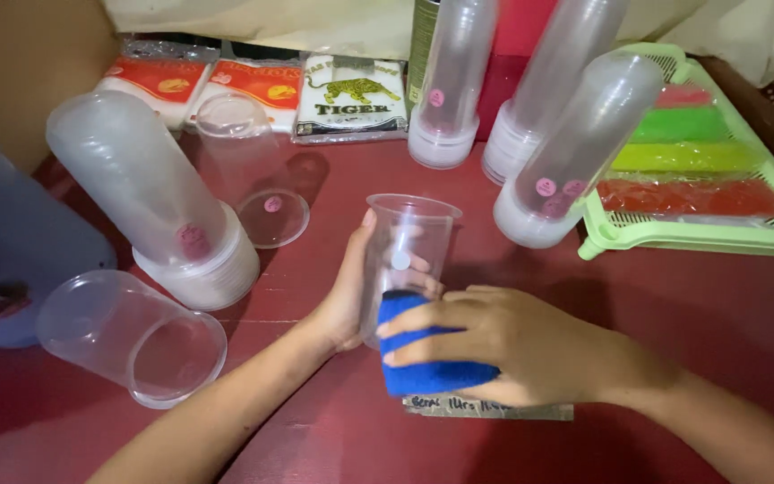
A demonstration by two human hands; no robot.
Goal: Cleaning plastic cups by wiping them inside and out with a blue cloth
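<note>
Two hands' fingers closed: left around empty clear cup, right gripping blue sponge.

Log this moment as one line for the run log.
left hand: holds clear cup upright | right hand: presses blue sponge to cup | surface: red table

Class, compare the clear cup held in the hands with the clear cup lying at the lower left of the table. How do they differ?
The held cup stands upright, mouth up; the lying cup rests on its side, mouth toward the camera. The left hand grips the held cup and the right hand presses a blue cloth against it; nothing touches the lying cup. Both are clear plastic.
</note>
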